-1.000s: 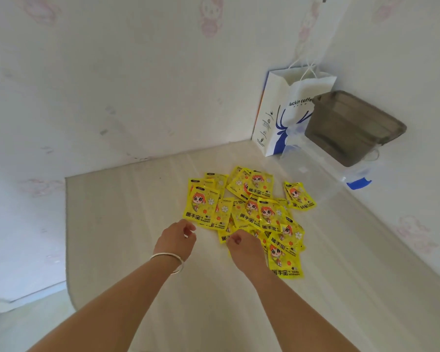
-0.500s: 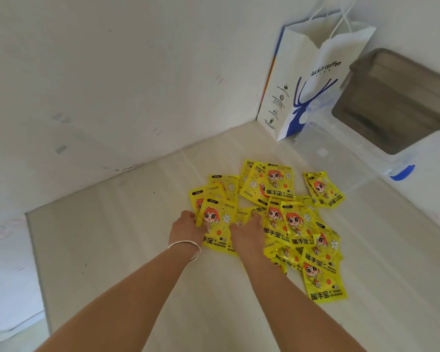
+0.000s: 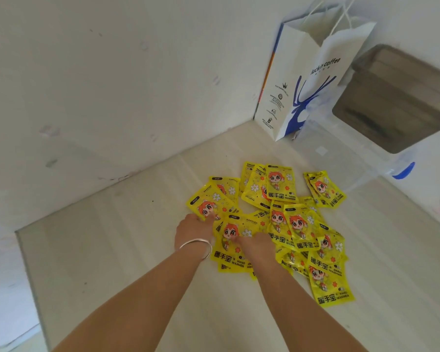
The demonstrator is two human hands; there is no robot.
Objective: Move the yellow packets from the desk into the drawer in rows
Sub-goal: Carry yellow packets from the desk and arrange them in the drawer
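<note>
My left grip (image 3: 194, 231) and right grip (image 3: 257, 246) both rest on the near edge of the heap of yellow hand-warmer packets (image 3: 294, 224), fingers on one packet (image 3: 233, 237) between them; I cannot tell whether either is pinching. The heap spreads beyond and right of my grips on the pale surface (image 3: 112, 237).

Yellow packets (image 3: 280, 219): glossy hand-warmer sachets, each printed with a red-haired cartoon figure. They lie flat in a loose overlapping heap on the desk (image 3: 112, 250), just before the white paper bag (image 3: 308, 82).
</note>
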